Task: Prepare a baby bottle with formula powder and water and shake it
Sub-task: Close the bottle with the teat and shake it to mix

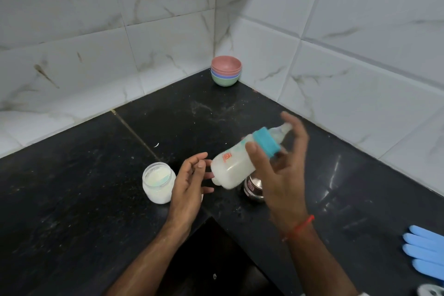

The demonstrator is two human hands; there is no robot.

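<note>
1. On the black counter (72, 199): one open jar of white powder (158, 182) left of centre, one steel cup (253, 190) partly hidden behind the bottle and right hand, one stack of coloured bowls (226, 74) in the far corner, one blue glove (425, 251) at the near right edge.
2. One baby bottle (236, 163), milky inside, is held above the counter at centre, tilted; its long axis runs from base at near left to teal collar (267, 142) and nipple at far right.
3. The right hand (282, 170) grips the bottle near the collar; the left hand (189, 182) is loosely open beside the base, contact unclear.

I am standing at a home kitchen corner: a black stone counter (96, 199) meets white marble-look wall tiles (360, 55). Stacked coloured bowls (226, 73) sit in the corner, an open jar of white powder (158, 182) nearer me, blue gloves (425, 251) at the right.
</note>
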